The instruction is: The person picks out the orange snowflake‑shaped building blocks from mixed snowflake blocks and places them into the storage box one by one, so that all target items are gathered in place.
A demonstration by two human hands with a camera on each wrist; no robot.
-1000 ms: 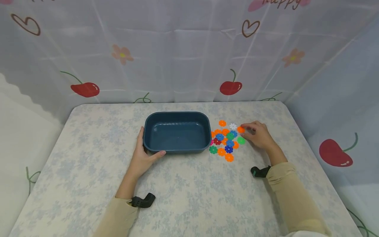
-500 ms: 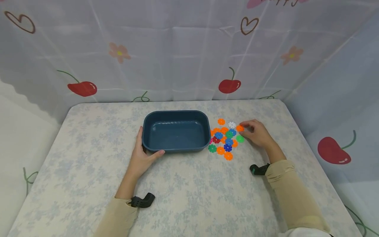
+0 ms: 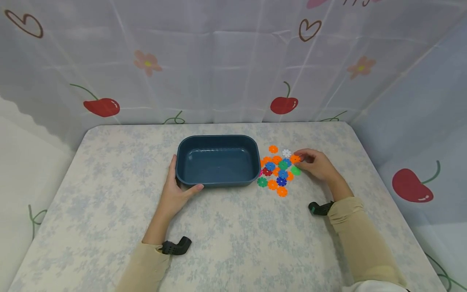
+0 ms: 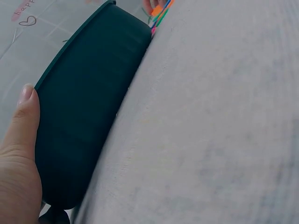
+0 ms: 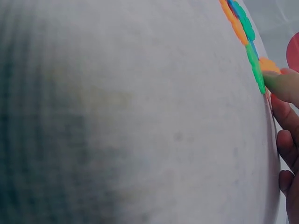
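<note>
A dark blue rectangular tub (image 3: 218,182) with rounded corners stands on the table. My left hand (image 3: 176,196) holds its near left corner, thumb on the front wall and fingers along the left side. In the left wrist view the left thumb (image 4: 25,121) lies against the tub's outer wall (image 4: 88,98). Right of the tub lies a loose cluster of notched plastic discs, among them a green disc (image 3: 262,182), a white disc (image 3: 286,153) and a dark blue disc (image 3: 281,181). At the cluster's right edge my right hand (image 3: 318,165) pinches an orange disc (image 3: 294,159) between thumb and fingers.
A pale table (image 3: 233,239) with a blue floral pattern carries everything. A white curtain (image 3: 219,73) printed with cherries, hearts and flowers hangs behind it and at the sides. Each wrist bears a black camera mount, the left mount (image 3: 177,246) and the right mount (image 3: 320,209).
My right hand and the orange disc have shifted very slightly left and nearer. My left hand and the tub stay in place. The head view has tilted a little.
</note>
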